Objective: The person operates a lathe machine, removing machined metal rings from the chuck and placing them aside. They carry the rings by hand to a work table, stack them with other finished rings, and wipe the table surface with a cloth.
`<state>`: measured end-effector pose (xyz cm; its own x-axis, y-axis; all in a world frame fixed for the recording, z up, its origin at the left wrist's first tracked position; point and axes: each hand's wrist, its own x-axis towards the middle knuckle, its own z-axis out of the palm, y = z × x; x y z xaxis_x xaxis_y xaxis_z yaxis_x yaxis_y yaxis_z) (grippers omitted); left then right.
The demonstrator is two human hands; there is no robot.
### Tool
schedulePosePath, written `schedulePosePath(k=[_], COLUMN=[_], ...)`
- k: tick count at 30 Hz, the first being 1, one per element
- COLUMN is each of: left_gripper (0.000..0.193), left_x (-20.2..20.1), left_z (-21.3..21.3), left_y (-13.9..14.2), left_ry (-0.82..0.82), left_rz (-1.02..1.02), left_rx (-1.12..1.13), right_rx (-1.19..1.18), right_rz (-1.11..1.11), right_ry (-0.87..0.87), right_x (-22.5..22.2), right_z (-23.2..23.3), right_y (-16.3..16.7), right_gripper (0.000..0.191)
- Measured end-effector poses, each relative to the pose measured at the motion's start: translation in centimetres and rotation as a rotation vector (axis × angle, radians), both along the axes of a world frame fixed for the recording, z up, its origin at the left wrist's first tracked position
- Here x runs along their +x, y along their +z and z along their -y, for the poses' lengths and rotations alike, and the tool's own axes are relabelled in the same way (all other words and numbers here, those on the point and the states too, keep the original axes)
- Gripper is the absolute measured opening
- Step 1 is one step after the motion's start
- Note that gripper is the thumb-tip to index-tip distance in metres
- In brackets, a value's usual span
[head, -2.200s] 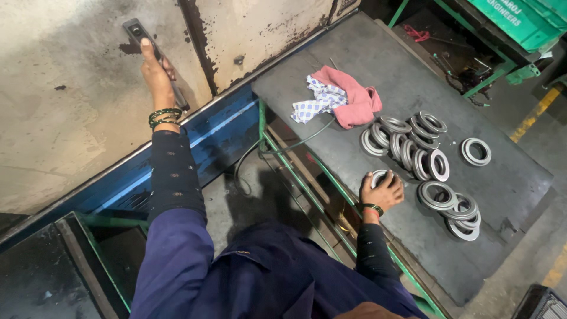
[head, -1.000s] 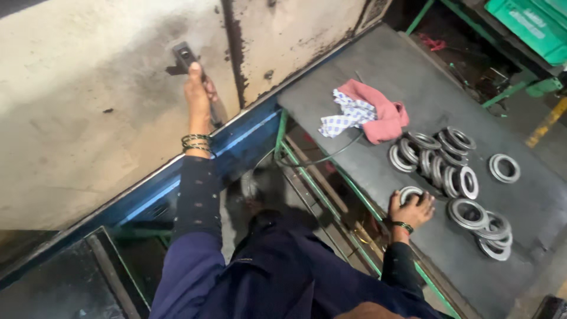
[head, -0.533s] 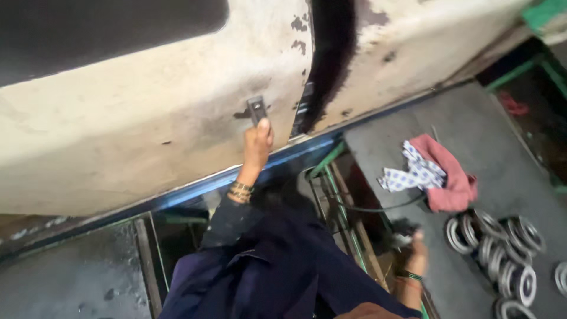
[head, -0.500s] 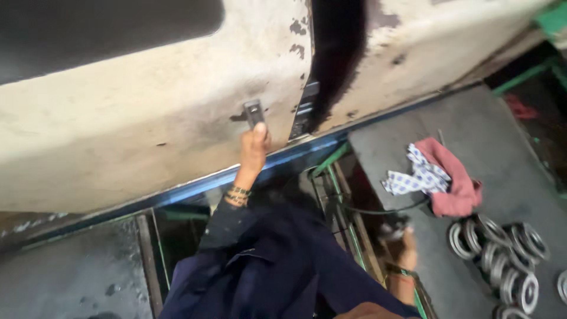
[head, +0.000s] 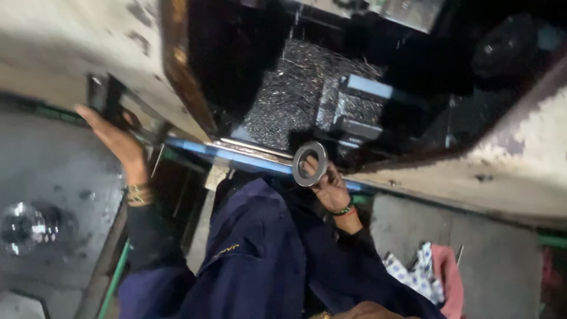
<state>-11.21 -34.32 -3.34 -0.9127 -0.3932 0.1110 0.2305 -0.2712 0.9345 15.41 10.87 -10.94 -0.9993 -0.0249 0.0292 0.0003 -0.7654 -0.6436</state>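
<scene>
Door now open; right hand (head: 331, 188) lifts metal ring (head: 310, 163), left hand (head: 118, 139) seemingly on handle (head: 97, 97).

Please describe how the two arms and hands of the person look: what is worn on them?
Both arms are covered by long dark navy blue sleeves that end at the wrists. The left hand is bare, with a stack of thin gold-coloured bangles at its wrist. The right hand is also bare and wears a band of green and red at the wrist. No gloves are worn.
</scene>
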Motion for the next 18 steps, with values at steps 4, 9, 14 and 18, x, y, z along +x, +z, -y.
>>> schedulePosePath(k=[4,9,14,18], left_gripper=[0.084,0.071,0.033,0.043], left_x=[-0.6,2.2,-5.4,-11.7], left_z=[2.1,-10.5,-22.0,-28.4], left_y=[3.6,6.5,12.0,14.0], left_ry=[0.292,0.417,-0.006,0.226], left_rz=[-0.247,-0.401,-0.738,-0.968], left_rx=[-0.511,-0.727,-1.661,-2.499], right_rx=[0.114,0.102,0.13,0.341], right_rz=[0.03,0.122,0.179,0.143], right_ry=[0.003,-0.055,-0.12,-0.186], right_x=[-1.6,-2.1,-2.4,-2.2], right_z=[0.2,0.6,0.5,1.1], right_y=[-1.6,-3.1,-4.1,-3.8], right_gripper=[0.042,0.028,0.026,0.028])
